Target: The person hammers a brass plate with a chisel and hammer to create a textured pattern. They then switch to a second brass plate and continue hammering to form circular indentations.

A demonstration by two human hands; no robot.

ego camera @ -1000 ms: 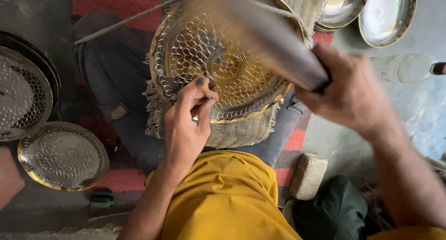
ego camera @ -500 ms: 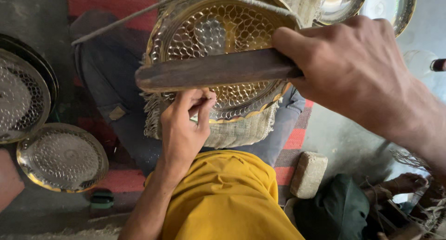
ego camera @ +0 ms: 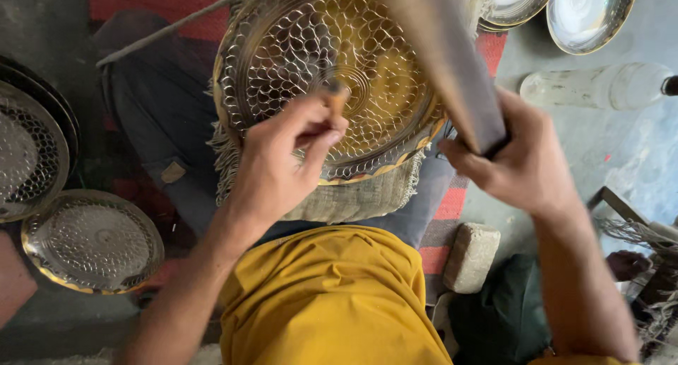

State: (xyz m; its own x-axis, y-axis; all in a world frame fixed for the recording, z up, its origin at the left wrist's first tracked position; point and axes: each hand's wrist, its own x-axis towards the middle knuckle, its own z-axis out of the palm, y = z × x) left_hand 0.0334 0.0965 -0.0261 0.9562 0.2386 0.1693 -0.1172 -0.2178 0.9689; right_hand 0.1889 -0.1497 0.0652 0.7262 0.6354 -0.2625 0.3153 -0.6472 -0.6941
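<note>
While left hand [ego camera: 282,160] fingers pinch a small punch [ego camera: 336,96] on the brass plate [ego camera: 318,75] | right hand [ego camera: 519,160] fingers grip wooden mallet [ego camera: 452,61] above plate's right rim

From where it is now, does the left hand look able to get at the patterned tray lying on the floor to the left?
Probably yes: the left hand pinches a small punch on the lap tray, and nothing lies between it and the floor tray.
</note>
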